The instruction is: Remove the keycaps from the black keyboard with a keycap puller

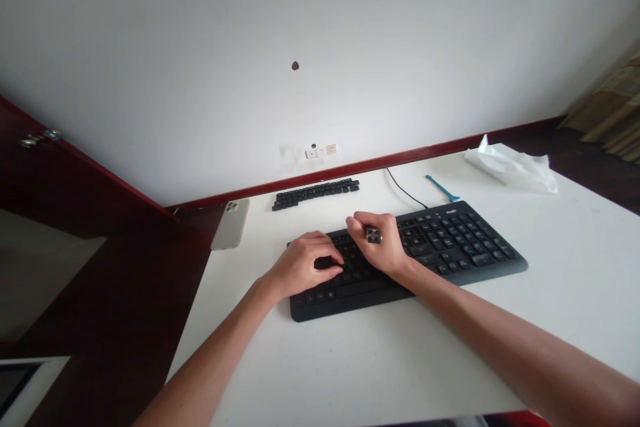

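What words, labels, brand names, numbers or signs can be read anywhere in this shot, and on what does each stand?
Black plastic keyboard: pale brand mark on its top edge, too blurred to read; key legends too small.
Row of loose black keycaps: legends too small to read.
Small grey object pinched in the right hand: no readable marking.
Beige smartphone: nothing readable.
White wall sockets: any markings too small to read.
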